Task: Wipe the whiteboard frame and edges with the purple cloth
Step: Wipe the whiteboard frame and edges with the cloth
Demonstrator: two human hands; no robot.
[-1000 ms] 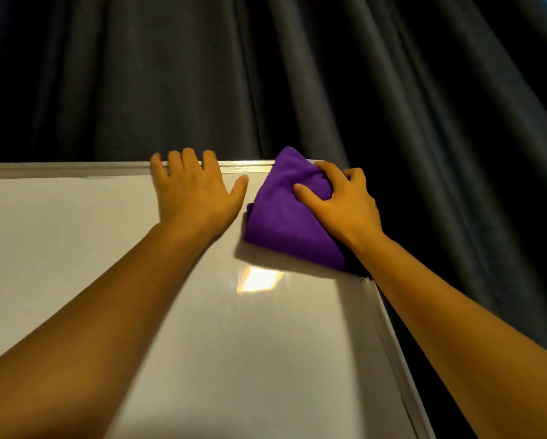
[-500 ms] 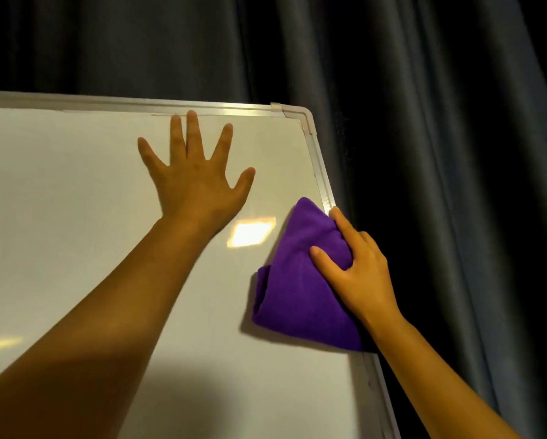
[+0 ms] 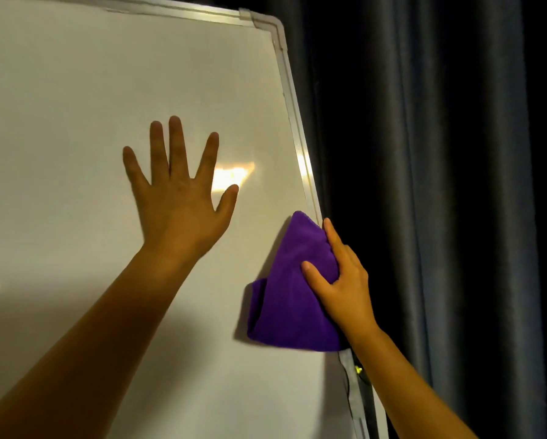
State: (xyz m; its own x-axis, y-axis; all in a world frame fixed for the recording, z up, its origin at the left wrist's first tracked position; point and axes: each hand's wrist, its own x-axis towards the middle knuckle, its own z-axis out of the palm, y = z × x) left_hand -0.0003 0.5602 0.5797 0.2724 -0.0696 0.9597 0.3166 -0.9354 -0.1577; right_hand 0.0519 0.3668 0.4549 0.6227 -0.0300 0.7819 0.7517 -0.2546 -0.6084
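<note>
A whiteboard (image 3: pixel 75 122) with a thin silver frame (image 3: pixel 292 99) fills the left and middle of the head view. My left hand (image 3: pixel 180 201) lies flat on the white surface with its fingers spread, holding nothing. A folded purple cloth (image 3: pixel 291 289) is pressed against the board's right frame, about halfway down the visible edge. My right hand (image 3: pixel 341 280) grips the cloth, thumb on its front and fingers wrapped over the frame side. The cloth covers that stretch of frame.
Dark grey curtains (image 3: pixel 440 185) hang right behind and to the right of the board. The frame's rounded top right corner (image 3: pixel 273 25) shows above. A bright light reflection (image 3: pixel 232 177) sits on the board beside my left thumb.
My right hand has slid the purple cloth from the top right corner down along the right frame. My left hand has moved lower on the board and spread its fingers.
</note>
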